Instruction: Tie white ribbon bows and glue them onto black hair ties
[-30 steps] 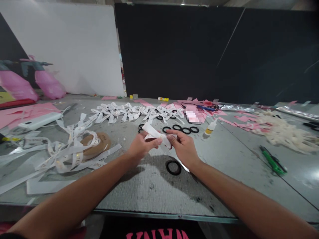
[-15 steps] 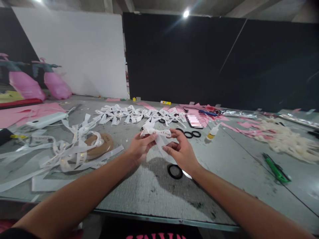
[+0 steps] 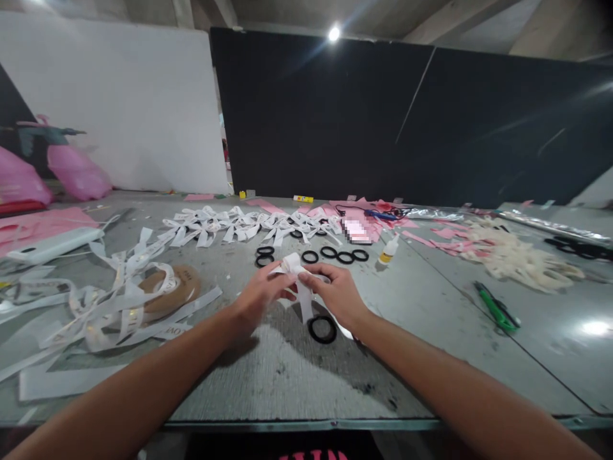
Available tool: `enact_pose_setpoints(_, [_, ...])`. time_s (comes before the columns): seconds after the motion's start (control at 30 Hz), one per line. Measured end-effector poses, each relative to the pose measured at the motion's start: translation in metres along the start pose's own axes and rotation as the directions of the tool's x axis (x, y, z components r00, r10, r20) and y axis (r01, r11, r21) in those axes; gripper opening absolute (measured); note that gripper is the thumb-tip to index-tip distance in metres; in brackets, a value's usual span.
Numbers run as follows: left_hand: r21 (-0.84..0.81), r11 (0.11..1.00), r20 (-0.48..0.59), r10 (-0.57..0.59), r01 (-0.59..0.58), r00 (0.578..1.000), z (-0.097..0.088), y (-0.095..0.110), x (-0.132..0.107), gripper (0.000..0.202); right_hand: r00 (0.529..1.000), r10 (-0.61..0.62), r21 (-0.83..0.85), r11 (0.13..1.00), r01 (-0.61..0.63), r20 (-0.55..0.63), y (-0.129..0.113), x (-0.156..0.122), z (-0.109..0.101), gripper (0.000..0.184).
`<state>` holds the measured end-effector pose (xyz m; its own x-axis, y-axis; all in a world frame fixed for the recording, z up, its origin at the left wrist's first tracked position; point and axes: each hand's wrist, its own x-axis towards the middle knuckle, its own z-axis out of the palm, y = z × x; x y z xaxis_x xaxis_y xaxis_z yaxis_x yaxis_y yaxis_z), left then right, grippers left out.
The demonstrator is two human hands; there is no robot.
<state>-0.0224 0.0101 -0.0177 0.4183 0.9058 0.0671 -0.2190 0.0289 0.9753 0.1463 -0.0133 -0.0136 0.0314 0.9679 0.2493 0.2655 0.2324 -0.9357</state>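
The person's left hand (image 3: pixel 261 292) and right hand (image 3: pixel 339 292) both pinch the white ribbon (image 3: pixel 304 299) between them, above the table (image 3: pixel 258 390); its tail slants down towards the person, ending beside the black ring (image 3: pixel 311 331) in view; the right hand is nearer that ring; contact cannot be told.

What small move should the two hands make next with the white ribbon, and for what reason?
Probably the right hand should gently pull down the hanging end of the white ribbon while the left hand steadies it: both hands pinch the ribbon, a loop stands up, and that end hangs free.
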Motion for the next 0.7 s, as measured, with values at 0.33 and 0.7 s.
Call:
enact_pose_setpoints(0.33, [0.294,0.944,-0.234,0.22,-0.147,0.947,-0.005,0.003,0.005,0.027,0.991,0.055,0.078,0.996,-0.046,-0.125,0.005,0.006,0.0,0.036])
enact_pose_setpoints(0.7, [0.25,0.967,-0.325,0.138,-0.056,0.936,-0.012,-0.011,0.012,0.03,0.968,0.022,0.232,0.972,0.038,-0.249,0.007,0.012,-0.002,0.035])
